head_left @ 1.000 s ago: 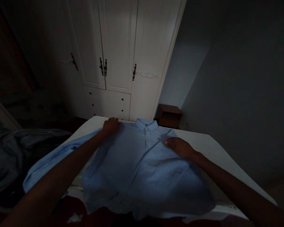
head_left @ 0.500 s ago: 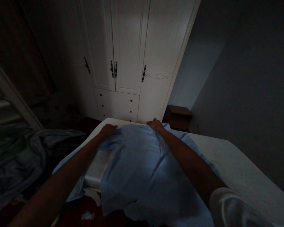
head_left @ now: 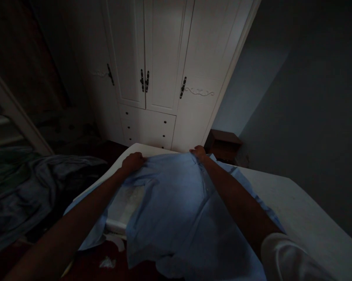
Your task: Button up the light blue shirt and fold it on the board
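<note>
A light blue button-up shirt (head_left: 176, 207) lies spread over a white table (head_left: 299, 218) in a dim room. My left hand (head_left: 132, 161) is closed on the shirt's far left shoulder. My right hand (head_left: 198, 152) grips the fabric at the collar end, near the table's far edge. One sleeve (head_left: 91, 218) hangs off the table's left side. The shirt's hem droops over the near edge.
A white wardrobe (head_left: 164, 70) with dark handles and drawers stands just beyond the table. A brown wooden nightstand (head_left: 224, 142) sits to its right by the grey wall. Dark bedding (head_left: 32, 191) is heaped at the left.
My right hand moved from the shirt's right chest to the collar end. The shirt shifted left and bunched up, then pulled flatter. The view swung slightly right and down.
</note>
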`<state>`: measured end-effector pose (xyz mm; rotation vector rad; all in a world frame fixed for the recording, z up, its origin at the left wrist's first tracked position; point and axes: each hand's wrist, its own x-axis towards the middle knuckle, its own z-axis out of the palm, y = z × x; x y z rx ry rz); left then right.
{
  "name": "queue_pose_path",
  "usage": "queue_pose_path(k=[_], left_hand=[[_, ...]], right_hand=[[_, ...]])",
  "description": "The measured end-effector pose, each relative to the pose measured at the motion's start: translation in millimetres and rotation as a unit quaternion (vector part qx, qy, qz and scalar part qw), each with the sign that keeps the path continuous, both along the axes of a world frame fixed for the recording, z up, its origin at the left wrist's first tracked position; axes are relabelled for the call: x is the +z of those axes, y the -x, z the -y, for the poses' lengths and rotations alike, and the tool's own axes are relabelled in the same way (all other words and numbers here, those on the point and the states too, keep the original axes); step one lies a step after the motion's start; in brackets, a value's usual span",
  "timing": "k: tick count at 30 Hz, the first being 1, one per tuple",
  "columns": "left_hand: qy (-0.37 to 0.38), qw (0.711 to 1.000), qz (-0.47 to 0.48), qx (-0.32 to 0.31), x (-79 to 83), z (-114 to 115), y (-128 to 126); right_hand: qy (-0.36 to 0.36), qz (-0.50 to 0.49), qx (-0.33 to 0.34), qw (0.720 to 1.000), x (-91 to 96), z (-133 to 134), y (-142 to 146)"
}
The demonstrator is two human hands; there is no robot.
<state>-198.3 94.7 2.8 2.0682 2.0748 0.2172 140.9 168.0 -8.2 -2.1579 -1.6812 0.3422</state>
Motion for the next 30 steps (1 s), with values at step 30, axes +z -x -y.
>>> queue_pose_path(k=[30], left_hand=[[0.143,0.981,0.122,-0.038,35.7,135,132]], right_hand=[[-0.131,0.296,0.271,0.907,-2.0,70,59]])
